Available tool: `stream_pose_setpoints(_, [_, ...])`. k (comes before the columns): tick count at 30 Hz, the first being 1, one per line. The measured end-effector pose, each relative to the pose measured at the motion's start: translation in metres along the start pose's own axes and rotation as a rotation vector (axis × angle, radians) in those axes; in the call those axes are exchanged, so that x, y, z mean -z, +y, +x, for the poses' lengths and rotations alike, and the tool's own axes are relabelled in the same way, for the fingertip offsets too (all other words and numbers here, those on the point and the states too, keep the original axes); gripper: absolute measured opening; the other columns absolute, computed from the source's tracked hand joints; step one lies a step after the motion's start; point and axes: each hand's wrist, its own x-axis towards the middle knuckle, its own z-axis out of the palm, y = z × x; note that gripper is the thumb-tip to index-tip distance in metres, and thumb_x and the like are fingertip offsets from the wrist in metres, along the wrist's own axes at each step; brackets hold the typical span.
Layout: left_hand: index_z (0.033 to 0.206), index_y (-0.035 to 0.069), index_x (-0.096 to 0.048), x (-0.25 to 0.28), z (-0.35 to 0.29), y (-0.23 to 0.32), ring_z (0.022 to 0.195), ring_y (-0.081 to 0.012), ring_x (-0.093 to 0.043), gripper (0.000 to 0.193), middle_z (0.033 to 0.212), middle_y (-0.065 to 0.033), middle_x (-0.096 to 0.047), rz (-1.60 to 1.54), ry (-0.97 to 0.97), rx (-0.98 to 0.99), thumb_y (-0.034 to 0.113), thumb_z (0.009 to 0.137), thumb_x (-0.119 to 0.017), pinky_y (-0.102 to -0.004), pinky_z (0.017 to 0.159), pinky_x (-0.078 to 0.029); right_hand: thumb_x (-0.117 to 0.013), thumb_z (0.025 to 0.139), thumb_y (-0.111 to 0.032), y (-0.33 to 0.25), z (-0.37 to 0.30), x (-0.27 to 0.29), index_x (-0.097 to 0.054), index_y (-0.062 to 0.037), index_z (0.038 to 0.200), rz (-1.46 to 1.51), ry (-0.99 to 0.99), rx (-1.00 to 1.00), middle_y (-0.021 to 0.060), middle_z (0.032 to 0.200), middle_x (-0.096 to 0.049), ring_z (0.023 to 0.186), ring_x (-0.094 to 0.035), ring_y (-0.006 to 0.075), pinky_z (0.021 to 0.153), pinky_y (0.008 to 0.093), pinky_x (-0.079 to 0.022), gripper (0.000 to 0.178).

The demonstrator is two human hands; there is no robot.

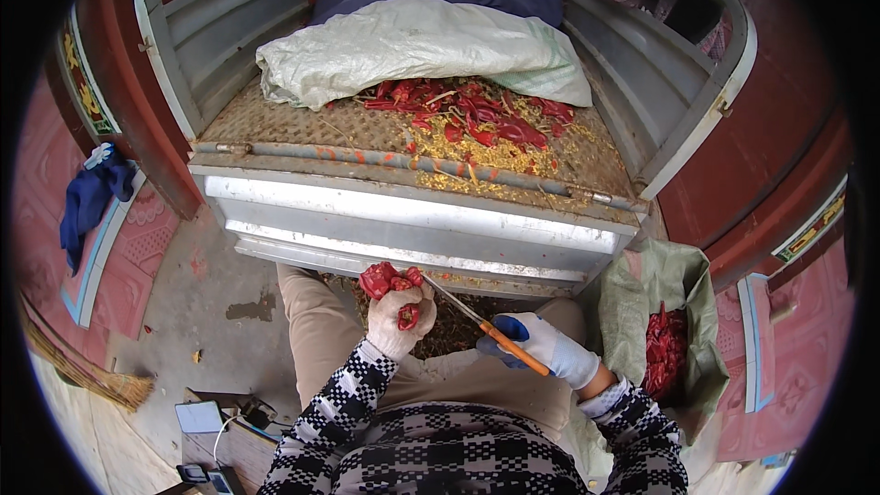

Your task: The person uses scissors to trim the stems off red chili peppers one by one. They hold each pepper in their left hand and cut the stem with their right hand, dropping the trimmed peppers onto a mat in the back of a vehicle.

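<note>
In front of my lap, my left hand (396,323), in a pale glove, is closed around several dried red chili peppers (378,280). One cut or open pepper end shows between its fingers. My right hand (543,346), in a white and blue glove, grips an orange-handled tool (515,350) with a long thin metal blade. The blade's far end reaches up beside the left hand's fingers. Whether its tip touches a pepper I cannot tell.
Ahead stands a metal cart bed (412,220) with red peppers (486,115) and yellow seeds under a white woven sack (422,50). A green sack (642,266) holding red peppers is at my right. A broom (115,380) and a small table (206,449) are at left.
</note>
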Motion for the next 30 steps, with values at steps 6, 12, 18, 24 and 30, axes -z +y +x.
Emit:
stream_pose_setpoints(6, [0.078,0.001,-0.059,-0.006,0.0,-0.003,0.038,-0.0176,-0.037,0.012,0.051,-0.007,-0.046,-0.049,0.031,0.045,0.013,0.078,-0.057,-0.0306,0.04,-0.029,-0.072,0.085,-0.028,0.016,0.002,0.005,-0.063,-0.0032,0.101,0.06,0.013,0.083,0.0073,0.073,-0.063,0.059,-0.059,0.0165,0.054,0.0288,-0.045,0.031])
stream_pose_setpoints(12, [0.079,0.0,-0.061,0.003,0.003,-0.004,0.039,-0.0186,-0.034,0.016,0.046,-0.0069,-0.043,-0.24,-0.245,0.126,0.015,0.081,-0.055,-0.0315,0.041,-0.027,-0.079,0.074,-0.038,-0.008,-0.005,0.006,-0.063,-0.002,0.101,-0.749,0.404,0.368,0.016,0.083,-0.066,0.071,-0.064,0.0346,0.062,0.0395,-0.049,0.047])
stream_pose_setpoints(18, [0.077,-0.001,-0.063,0.008,0.004,-0.004,0.037,-0.0191,-0.033,0.019,0.047,-0.0083,-0.046,-0.209,-0.303,0.206,0.014,0.077,-0.052,-0.0331,0.041,-0.027,-0.074,0.073,-0.053,-0.021,0.003,0.005,-0.064,-0.0042,0.103,-1.004,0.419,0.425,0.0166,0.086,-0.066,0.076,-0.064,0.0369,0.068,0.042,-0.05,0.058])
stream_pose_setpoints(24, [0.077,-0.003,-0.062,0.011,0.003,-0.007,0.037,-0.0186,-0.033,0.02,0.049,-0.0086,-0.047,-0.269,-0.273,0.258,0.014,0.077,-0.051,-0.0333,0.041,-0.026,-0.074,0.074,-0.052,-0.028,0.008,0.003,-0.064,-0.0055,0.101,-0.99,0.353,0.339,0.0156,0.079,-0.066,0.07,-0.064,0.035,0.065,0.0405,-0.051,0.055])
stream_pose_setpoints(30, [0.079,-0.004,-0.061,0.012,0.003,-0.008,0.038,-0.0175,-0.034,0.02,0.048,-0.0078,-0.045,-0.271,-0.337,0.27,0.014,0.079,-0.051,-0.0327,0.04,-0.027,-0.077,0.076,-0.043,-0.031,-0.003,-0.002,-0.063,-0.0042,0.1,-0.685,0.263,0.187,0.0172,0.076,-0.064,0.067,-0.062,0.0355,0.061,0.0382,-0.049,0.047])
